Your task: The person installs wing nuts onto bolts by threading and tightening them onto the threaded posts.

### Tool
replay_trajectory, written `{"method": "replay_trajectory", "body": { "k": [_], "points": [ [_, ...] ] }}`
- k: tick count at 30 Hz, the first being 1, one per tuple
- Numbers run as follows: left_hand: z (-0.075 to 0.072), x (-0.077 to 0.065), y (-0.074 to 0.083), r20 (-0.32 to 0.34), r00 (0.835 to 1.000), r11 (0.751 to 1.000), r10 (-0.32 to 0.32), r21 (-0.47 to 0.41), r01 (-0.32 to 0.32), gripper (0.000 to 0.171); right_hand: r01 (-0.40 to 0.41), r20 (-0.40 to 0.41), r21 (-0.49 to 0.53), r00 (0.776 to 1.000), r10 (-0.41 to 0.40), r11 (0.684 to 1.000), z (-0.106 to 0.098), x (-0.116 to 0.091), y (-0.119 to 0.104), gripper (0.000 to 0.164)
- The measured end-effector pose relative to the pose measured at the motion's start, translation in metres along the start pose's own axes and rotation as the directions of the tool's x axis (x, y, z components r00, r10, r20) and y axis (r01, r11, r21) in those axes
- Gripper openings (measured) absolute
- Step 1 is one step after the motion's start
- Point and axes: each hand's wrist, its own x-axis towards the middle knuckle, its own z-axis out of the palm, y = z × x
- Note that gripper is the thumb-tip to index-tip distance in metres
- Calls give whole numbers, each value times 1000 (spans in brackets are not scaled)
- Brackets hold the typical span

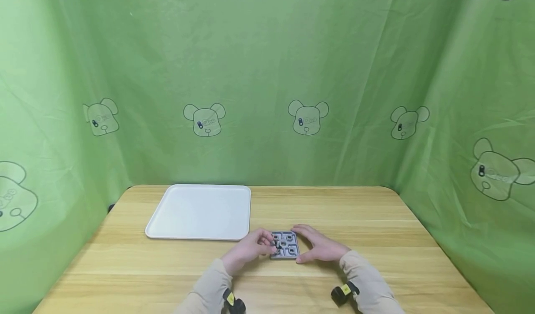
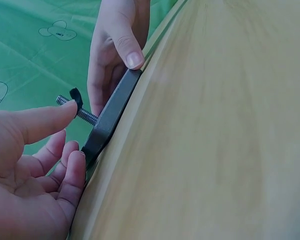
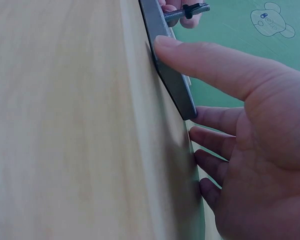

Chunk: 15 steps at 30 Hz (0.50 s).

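A square grey metal plate (image 1: 291, 244) with recessed round holes lies flat on the wooden table between the hands. From its left part a threaded bolt (image 2: 88, 117) stands up, and a black wing nut (image 2: 76, 97) sits on the bolt close to its free end. My left hand (image 1: 252, 246) pinches the wing nut, its thumb against one wing; the other fingers curl beside the plate's edge. With thumb on the near edge and index finger on the far edge, my right hand (image 1: 321, 248) holds the plate at its right side.
A white rectangular tray (image 1: 200, 212) rests on the table (image 1: 347, 212) at the back left, not far from the left hand. Green curtains (image 1: 259, 156) printed with bear heads surround the table at the back and both sides.
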Motion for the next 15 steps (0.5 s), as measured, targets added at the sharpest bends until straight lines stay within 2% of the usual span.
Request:
{"method": "replay_trajectory", "body": {
  "k": [5, 15],
  "points": [
    [0, -1, 1, 0, 1000, 1000, 18, 23, -18, 25, 2, -1, 9, 1000, -2, 1000, 0, -1, -1, 95],
    [1, 2, -1, 6, 1000, 998, 13, 67, -14, 26, -2, -2, 12, 1000, 2, 1000, 0, -1, -1, 95]
  ]
}}
